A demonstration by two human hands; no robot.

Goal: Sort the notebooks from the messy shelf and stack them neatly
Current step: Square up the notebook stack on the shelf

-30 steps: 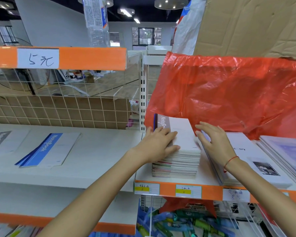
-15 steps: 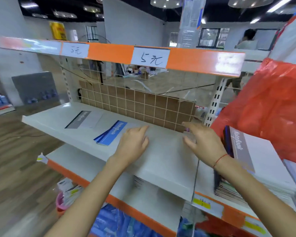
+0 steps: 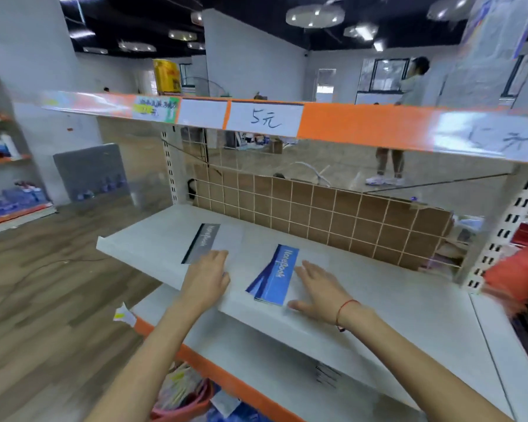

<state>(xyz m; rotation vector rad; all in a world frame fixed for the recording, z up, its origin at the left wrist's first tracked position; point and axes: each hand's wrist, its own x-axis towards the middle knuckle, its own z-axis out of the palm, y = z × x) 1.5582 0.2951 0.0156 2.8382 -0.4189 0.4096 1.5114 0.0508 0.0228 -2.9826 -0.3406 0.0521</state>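
Red bag point(image 3: 518, 269) blurred, edge-cut.

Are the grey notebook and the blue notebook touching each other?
Apart. The head view shows bare white shelf between the grey notebook and the blue notebook.

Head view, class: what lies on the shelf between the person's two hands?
The blue-striped notebooks lie between the left hand and the right hand, on the white shelf; the head view shows this.

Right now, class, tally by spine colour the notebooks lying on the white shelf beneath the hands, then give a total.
Grey-spined notebook: 1
Blue-spined notebook, possibly more than one stacked: 1
Total on the white shelf: 2
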